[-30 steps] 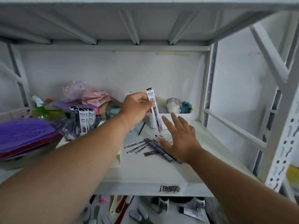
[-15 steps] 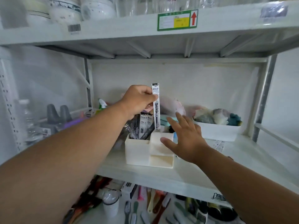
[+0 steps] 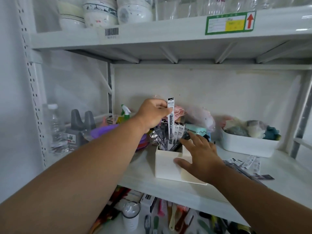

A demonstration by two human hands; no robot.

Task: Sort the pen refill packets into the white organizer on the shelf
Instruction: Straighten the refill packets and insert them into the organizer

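White organizer (image 3: 166, 168); white packet (image 3: 171, 122) with black print; purple bowl (image 3: 103, 132); green-bordered label (image 3: 230, 22) with red arrow.

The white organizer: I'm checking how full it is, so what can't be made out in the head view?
- White organizer: its inside and dividers are hidden by its front wall and the standing packets.
- Its right part: covered by the right hand.
- Held refill packet: print too small to read; its lower end is lost among the other packets.
- Loose packets on the shelf: partly behind the right forearm, blurred, uncountable.
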